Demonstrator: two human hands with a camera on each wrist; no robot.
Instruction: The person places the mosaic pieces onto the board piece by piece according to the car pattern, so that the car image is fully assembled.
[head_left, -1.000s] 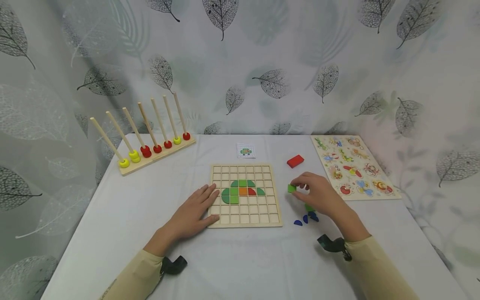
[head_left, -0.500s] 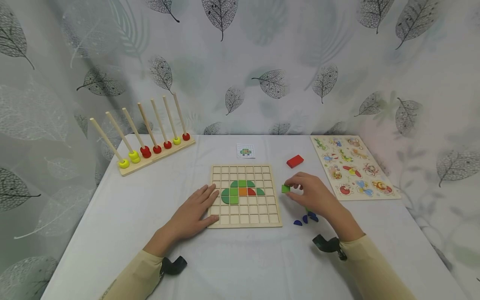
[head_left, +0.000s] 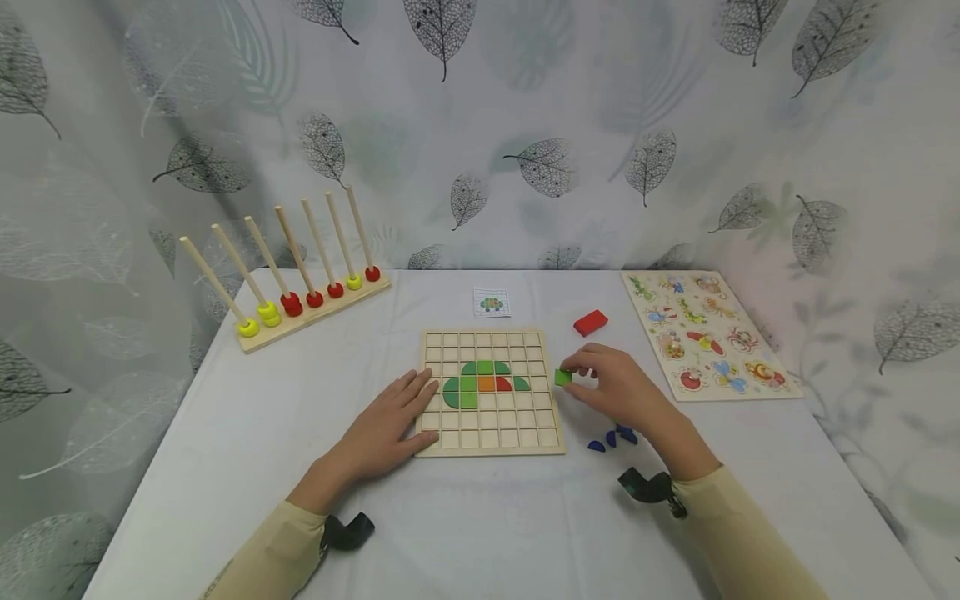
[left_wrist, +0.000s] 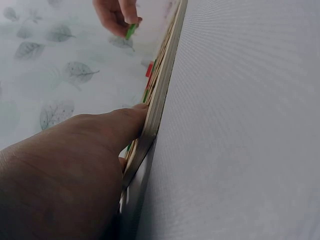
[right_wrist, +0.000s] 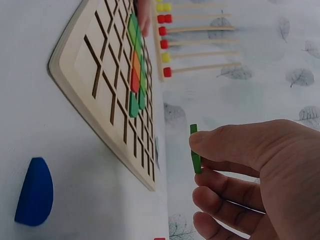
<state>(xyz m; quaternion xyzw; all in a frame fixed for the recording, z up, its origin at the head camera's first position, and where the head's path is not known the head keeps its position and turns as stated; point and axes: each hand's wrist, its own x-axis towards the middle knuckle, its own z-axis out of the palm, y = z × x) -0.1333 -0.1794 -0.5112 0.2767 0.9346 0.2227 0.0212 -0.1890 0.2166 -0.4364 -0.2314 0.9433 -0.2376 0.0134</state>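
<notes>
Between thumb and fingertips my right hand (head_left: 618, 387) pinches a green square tile (head_left: 562, 377), held just off the right edge of the wooden grid board (head_left: 489, 436). The right wrist view shows the tile (right_wrist: 195, 150) edge-on, apart from the board. My left hand (head_left: 386, 421) lies flat on the board's left side, fingers spread, thumb at the lower left corner. Set in the grid's cells are several green pieces (head_left: 468, 399), an orange square (head_left: 486, 383) and a red rounded piece (head_left: 503, 383). Several blue half-round pieces (head_left: 596, 446) lie below my right hand.
A small pattern card (head_left: 492, 302) lies behind the board. Right of it is a red block (head_left: 590, 322). A picture puzzle board (head_left: 705, 333) lies at the back right. At the back left stands a peg stand (head_left: 322, 310) with red and yellow beads on upright rods.
My right hand has moved left with the green tile, bringing it closer to the board's right edge. My left hand has stayed in place on the board.
</notes>
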